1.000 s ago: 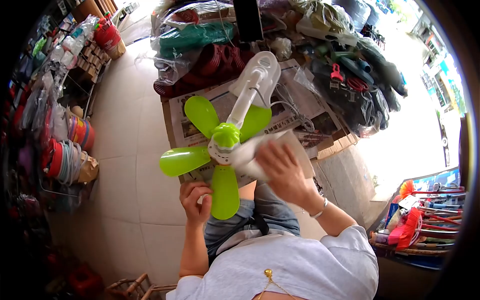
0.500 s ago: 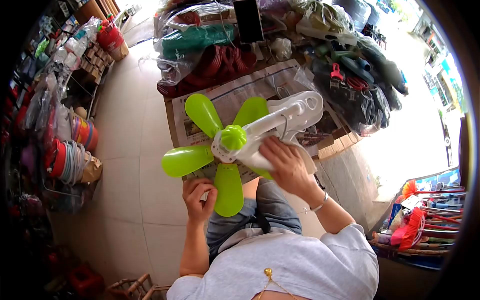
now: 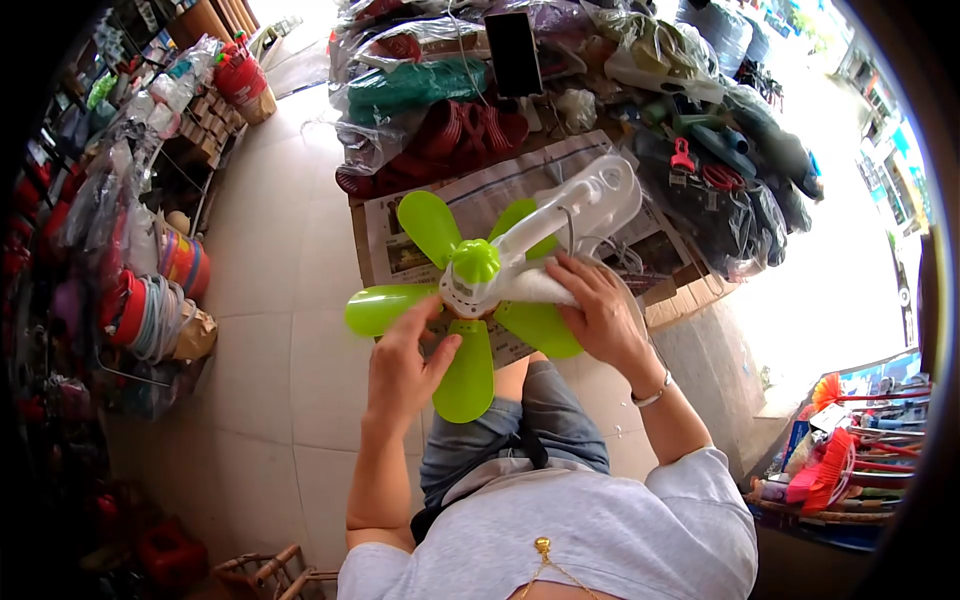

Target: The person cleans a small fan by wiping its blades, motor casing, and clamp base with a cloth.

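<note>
A fan (image 3: pixel 475 262) with several bright green blades and a white stem and base lies over newspaper (image 3: pixel 400 222) in front of me. My right hand (image 3: pixel 595 305) presses a white cloth (image 3: pixel 535 284) against the fan, right of its hub, its fingers bent over the cloth. On the other side, my left hand (image 3: pixel 408 358) is at the lower left blades near the hub, fingers apart and nothing visible between them. The fan's base points to the upper right, with its grey cord (image 3: pixel 625 255) loose beside it.
Behind the newspaper are dark red slippers (image 3: pixel 450 140), a black phone (image 3: pixel 513 55) and plastic-wrapped goods (image 3: pixel 660 60). Shelves of wares and a coil of hose (image 3: pixel 150 320) stand at the left. Red-bristled brushes (image 3: pixel 828 462) lie at the lower right.
The fan's base has swung right and toward me, then slightly back. My left hand has risen toward the hub and its fingers have spread. The cloth has stayed under my right hand.
</note>
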Motion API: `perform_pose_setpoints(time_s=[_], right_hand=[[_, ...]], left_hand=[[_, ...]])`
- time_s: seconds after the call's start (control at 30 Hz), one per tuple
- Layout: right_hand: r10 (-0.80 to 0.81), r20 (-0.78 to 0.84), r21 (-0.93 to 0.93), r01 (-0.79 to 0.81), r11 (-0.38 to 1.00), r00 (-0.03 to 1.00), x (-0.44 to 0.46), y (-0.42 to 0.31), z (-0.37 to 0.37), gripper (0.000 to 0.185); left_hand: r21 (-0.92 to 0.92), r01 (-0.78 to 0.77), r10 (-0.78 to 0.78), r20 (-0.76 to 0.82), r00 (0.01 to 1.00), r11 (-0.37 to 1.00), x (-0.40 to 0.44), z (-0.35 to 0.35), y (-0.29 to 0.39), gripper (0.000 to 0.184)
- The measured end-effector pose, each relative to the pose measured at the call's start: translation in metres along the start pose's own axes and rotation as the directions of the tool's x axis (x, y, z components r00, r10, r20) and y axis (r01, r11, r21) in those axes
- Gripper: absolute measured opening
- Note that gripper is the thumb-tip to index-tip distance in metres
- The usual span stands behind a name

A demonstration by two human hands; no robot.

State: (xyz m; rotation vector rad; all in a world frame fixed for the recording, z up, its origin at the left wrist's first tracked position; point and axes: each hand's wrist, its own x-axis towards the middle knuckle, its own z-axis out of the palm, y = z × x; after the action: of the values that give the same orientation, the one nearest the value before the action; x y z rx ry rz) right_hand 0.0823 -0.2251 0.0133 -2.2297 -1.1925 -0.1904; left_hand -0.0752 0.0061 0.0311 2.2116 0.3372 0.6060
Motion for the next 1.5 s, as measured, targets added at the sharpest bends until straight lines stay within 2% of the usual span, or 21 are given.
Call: perform_pose_setpoints(time_s=[0.07, 0.1, 0.13, 0.17, 0.3, 0.4, 0.47, 0.53, 0.6, 0.67, 0.77, 0.83, 0.97, 1.07, 1.13, 1.23, 1.33, 1.4, 1.43, 1.47, 1.5], right_hand=[[0.004, -0.022, -0.002, -0.004, 1.0, 1.0, 0.012, 0.006, -0.005, 0.055], [-0.001, -0.013, 0.011, 0.001, 1.0, 1.0, 0.02, 0.011, -0.007, 0.053], [-0.005, -0.001, 0.024, 0.005, 1.0, 1.0, 0.026, 0.015, -0.009, 0.051], [0.019, 0.002, 0.032, -0.019, 0.999, 1.0, 0.029, 0.022, -0.005, 0.049], [-0.008, 0.001, 0.101, 0.008, 0.995, 1.0, 0.044, 0.035, 0.006, 0.046], [-0.053, -0.002, 0.101, 0.053, 0.993, 0.999, 0.058, 0.037, 0.006, 0.044], [-0.078, 0.081, 0.153, 0.065, 0.986, 0.994, 0.073, 0.041, 0.003, 0.045], [-0.088, 0.07, 0.133, 0.079, 0.988, 0.994, 0.083, 0.048, 0.001, 0.042], [-0.129, 0.08, 0.127, 0.118, 0.985, 0.988, 0.092, 0.052, -0.002, 0.043], [-0.143, 0.076, 0.13, 0.132, 0.983, 0.987, 0.093, 0.055, 0.0, 0.043], [-0.185, 0.042, 0.068, 0.182, 0.981, 0.982, 0.099, 0.055, 0.006, 0.041], [-0.178, 0.011, 0.179, 0.173, 0.969, 0.984, 0.107, 0.051, 0.009, 0.041], [-0.255, -0.071, 0.21, 0.265, 0.941, 0.964, 0.12, 0.05, 0.017, 0.041], [-0.171, -0.015, 0.151, 0.171, 0.974, 0.985, 0.103, 0.044, 0.004, 0.043], [-0.002, -0.062, 0.171, 0.013, 0.985, 0.998, 0.082, 0.034, -0.017, 0.045], [0.266, -0.27, 0.607, -0.051, 0.793, 0.925, 0.053, 0.019, -0.044, 0.042], [0.316, -0.518, 0.475, -0.04, 0.879, 0.795, 0.018, 0.017, -0.058, 0.036], [-0.063, -0.611, 0.114, 0.167, 0.979, 0.789, 0.019, 0.004, -0.053, 0.039], [-0.182, -0.464, 0.002, 0.206, 0.978, 0.867, 0.016, 0.004, -0.044, 0.048], [-0.202, -0.237, -0.011, 0.205, 0.979, 0.95, 0.011, 0.006, -0.029, 0.059], [-0.198, -0.098, -0.067, 0.192, 0.979, 0.975, 0.009, 0.014, -0.011, 0.063]], left_hand=[[-0.067, 0.152, -0.13, 0.256, 0.958, 0.986, 0.004, -0.008, 0.009, 0.046], [-0.064, 0.144, -0.124, 0.254, 0.959, 0.987, 0.007, -0.009, 0.009, 0.046], [0.135, -0.087, 0.075, 0.095, 0.993, 0.987, 0.009, -0.01, 0.008, 0.049], [0.356, -0.272, 0.298, -0.02, 0.954, 0.894, 0.01, -0.01, 0.005, 0.051], [0.561, -0.152, 0.16, 0.034, 0.986, 0.814, 0.007, 0.0, -0.02, 0.051], [0.51, -0.142, 0.097, 0.113, 0.989, 0.848, -0.011, 0.004, -0.025, 0.051], [0.518, -0.174, 0.129, 0.122, 0.984, 0.837, -0.023, 0.009, -0.012, 0.051], [0.509, -0.187, 0.155, 0.104, 0.982, 0.841, -0.032, 0.016, -0.006, 0.049], [0.357, -0.232, 0.205, 0.112, 0.972, 0.905, -0.038, 0.026, -0.005, 0.045], [0.361, -0.247, 0.222, 0.11, 0.969, 0.899, -0.037, 0.03, 0.002, 0.041], [0.332, -0.226, 0.199, 0.114, 0.973, 0.916, -0.035, 0.034, 0.002, 0.04], [0.293, -0.221, 0.215, 0.055, 0.975, 0.93, -0.036, 0.042, -0.001, 0.04], [0.297, -0.222, 0.22, 0.04, 0.975, 0.929, -0.031, 0.051, -0.005, 0.039], [0.245, -0.218, 0.216, 0.036, 0.976, 0.945, -0.032, 0.043, -0.011, 0.038], [0.036, -0.208, 0.207, 0.017, 0.978, 0.977, -0.035, 0.034, -0.022, 0.04], [-0.086, -0.271, 0.272, -0.006, 0.962, 0.959, -0.036, 0.032, -0.046, 0.042], [-0.035, -0.34, 0.339, -0.012, 0.941, 0.94, -0.035, 0.034, -0.05, 0.044], [-0.038, -0.323, 0.322, -0.023, 0.946, 0.946, -0.035, 0.036, -0.049, 0.045], [-0.033, -0.312, 0.311, -0.039, 0.95, 0.95, -0.035, 0.037, -0.049, 0.046], [-0.041, -0.309, 0.308, -0.032, 0.951, 0.95, -0.035, 0.037, -0.048, 0.046], [-0.034, -0.308, 0.307, -0.041, 0.951, 0.951, -0.035, 0.037, -0.048, 0.046]])
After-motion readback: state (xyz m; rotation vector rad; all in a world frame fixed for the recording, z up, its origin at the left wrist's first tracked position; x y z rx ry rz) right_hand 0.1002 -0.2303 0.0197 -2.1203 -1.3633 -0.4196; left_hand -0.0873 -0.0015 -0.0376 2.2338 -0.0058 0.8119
